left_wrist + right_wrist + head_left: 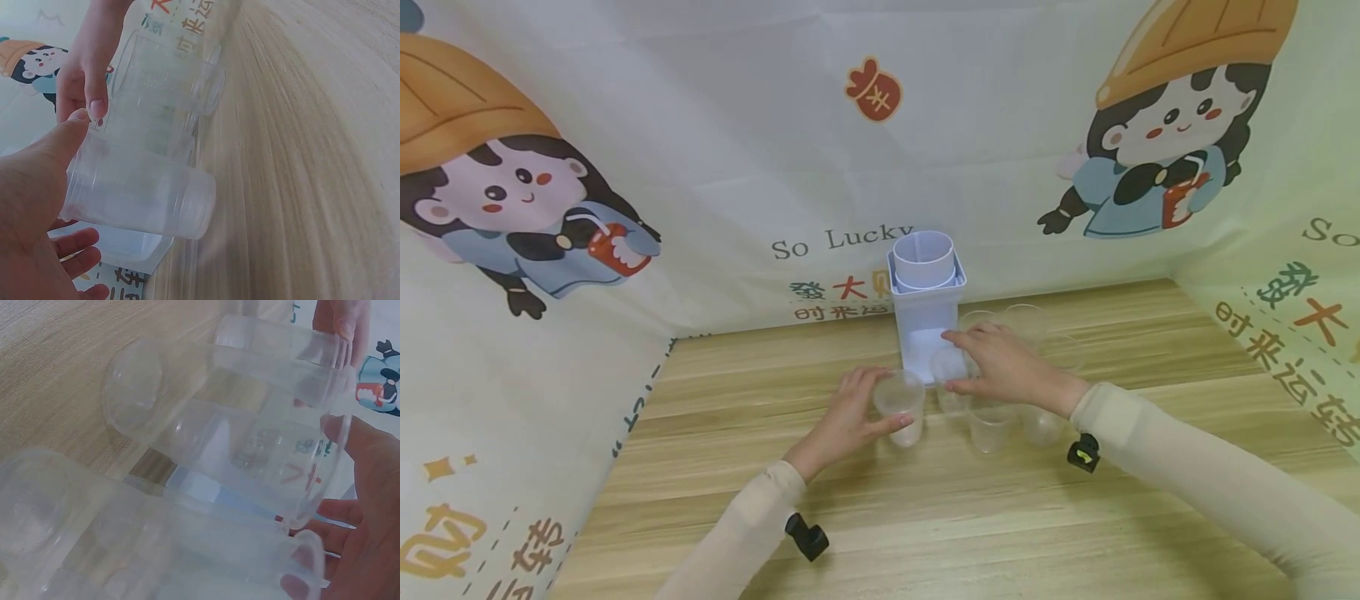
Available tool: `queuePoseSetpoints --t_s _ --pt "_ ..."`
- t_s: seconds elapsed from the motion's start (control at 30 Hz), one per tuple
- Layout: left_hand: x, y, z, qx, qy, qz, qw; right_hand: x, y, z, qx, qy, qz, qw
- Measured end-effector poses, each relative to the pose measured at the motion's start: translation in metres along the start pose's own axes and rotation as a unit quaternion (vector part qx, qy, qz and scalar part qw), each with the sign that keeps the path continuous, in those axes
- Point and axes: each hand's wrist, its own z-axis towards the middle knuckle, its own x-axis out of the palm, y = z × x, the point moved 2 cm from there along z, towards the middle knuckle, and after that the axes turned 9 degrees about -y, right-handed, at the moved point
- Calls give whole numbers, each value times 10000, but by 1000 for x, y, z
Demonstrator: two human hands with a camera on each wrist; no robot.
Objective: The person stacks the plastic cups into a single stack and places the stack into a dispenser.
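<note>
My left hand (846,417) has its thumb and fingers around the rim of a clear plastic cup (901,408), which stands upright on the table. In the left wrist view the thumb lies on one side of that cup (137,187), the fingers on the other. My right hand (1011,367) reaches in over several more clear cups. Its thumb and forefinger straddle the rim of a second plastic cup (951,400), just right of the first. The right wrist view shows this cup (250,450) through a nearer cup (144,394).
Behind the hands stands a tall pale square container (925,321) with a round tube (923,260) in its top. Other clear cups (991,429) cluster under and beyond the right hand. The wooden table (760,475) ends at printed cloth walls (737,167) at back and sides.
</note>
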Motion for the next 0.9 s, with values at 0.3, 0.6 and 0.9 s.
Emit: queuePoseSetpoints --t_s 0.3,0.6,0.9 --pt "1 1 0 -107 52 -55 9999 -9 3 1 -50 -181 41 9998" --pt "2 2 1 -132 47 -102 9999 -22 6 3 -106 -277 178 9994" --pt "2 3 1 -195 66 -128 9997 -34 10 5 -95 -356 209 9991"
